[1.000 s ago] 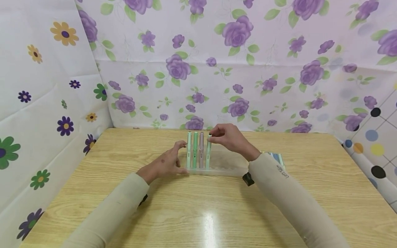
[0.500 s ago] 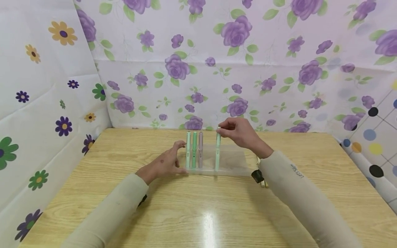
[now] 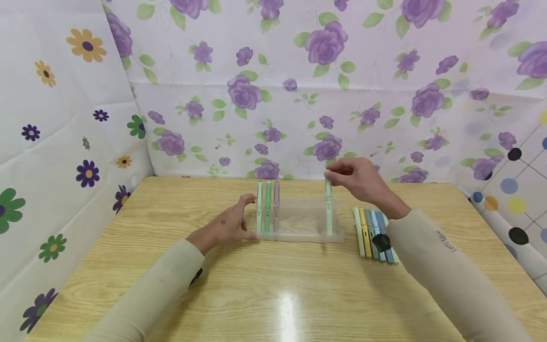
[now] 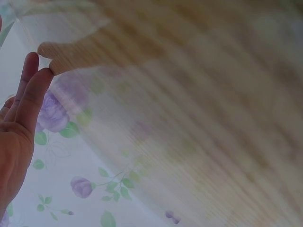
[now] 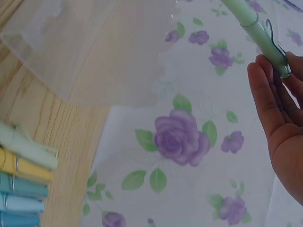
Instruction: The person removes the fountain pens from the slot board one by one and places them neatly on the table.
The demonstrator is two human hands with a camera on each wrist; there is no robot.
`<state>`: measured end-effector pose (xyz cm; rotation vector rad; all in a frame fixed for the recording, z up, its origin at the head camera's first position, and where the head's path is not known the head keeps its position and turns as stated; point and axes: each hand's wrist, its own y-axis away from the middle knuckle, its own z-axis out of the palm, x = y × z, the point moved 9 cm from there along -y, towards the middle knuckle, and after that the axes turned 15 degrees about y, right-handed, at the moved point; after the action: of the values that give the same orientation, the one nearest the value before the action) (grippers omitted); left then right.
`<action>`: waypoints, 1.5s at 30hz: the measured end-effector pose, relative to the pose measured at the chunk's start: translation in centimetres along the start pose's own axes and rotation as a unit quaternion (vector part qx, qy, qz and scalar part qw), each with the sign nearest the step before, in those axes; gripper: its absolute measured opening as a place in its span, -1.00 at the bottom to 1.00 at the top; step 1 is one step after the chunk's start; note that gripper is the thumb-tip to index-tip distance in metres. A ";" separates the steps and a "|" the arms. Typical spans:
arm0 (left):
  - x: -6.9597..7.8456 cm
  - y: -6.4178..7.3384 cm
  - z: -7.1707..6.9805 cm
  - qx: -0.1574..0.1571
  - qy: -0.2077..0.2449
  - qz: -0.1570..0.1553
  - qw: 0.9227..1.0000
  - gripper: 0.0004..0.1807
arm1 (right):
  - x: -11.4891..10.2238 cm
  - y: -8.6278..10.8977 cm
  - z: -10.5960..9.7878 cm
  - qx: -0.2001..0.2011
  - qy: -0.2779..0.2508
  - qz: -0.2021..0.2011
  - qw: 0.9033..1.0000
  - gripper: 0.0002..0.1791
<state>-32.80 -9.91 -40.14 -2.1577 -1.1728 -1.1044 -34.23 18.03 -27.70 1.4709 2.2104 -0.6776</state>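
Observation:
A clear plastic pen stand [image 3: 305, 237] sits on the wooden table with two green pens [image 3: 268, 209] and a mauve pen [image 3: 276, 209] upright at its left end. My left hand [image 3: 228, 223] holds that end, thumb by the front lip and index finger farther back. In the left wrist view the fingers [image 4: 33, 92] are fairly straight against the clear panel. My right hand [image 3: 359, 180] pinches the top of a pale green pen [image 3: 328, 204], upright at the stand's right end. Whether its lower tip rests in the stand I cannot tell. The right wrist view shows its clip [image 5: 277, 40].
Right of the stand lies a row of several pens [image 3: 372, 235], in pale green, yellow and blues, partly behind my right wrist's black camera [image 3: 381, 242]. The wooden table [image 3: 239, 294] meets a floral cloth [image 3: 192, 123] behind and at the sides.
My right hand has lifted the pale green pen from beside the mauve one and carried it right to the stand's far end. The row of pens is now uncovered. My left hand stays put.

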 end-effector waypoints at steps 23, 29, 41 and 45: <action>0.0 0.1 -0.1 0.000 0.004 -0.010 1.000 0.12 | 7.5 3.7 -4.7 0.010 0.061 0.072 0.995 -0.43; 0.1 0.0 -0.1 0.003 0.005 -0.012 1.000 0.11 | 9.5 4.4 -5.0 0.001 0.068 0.090 0.994 -0.39; -0.1 0.0 0.0 -0.003 0.003 -0.006 1.000 0.12 | 15.0 5.8 -4.4 -0.042 0.061 0.126 0.989 -0.39; -0.1 0.0 -0.1 -0.002 0.000 -0.003 1.000 0.12 | 16.6 6.4 -3.9 -0.064 0.060 0.149 0.985 -0.33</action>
<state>-32.89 -10.02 -40.19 -2.1589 -1.1777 -1.1098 -34.57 34.65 -35.11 1.7646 2.0142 -0.3513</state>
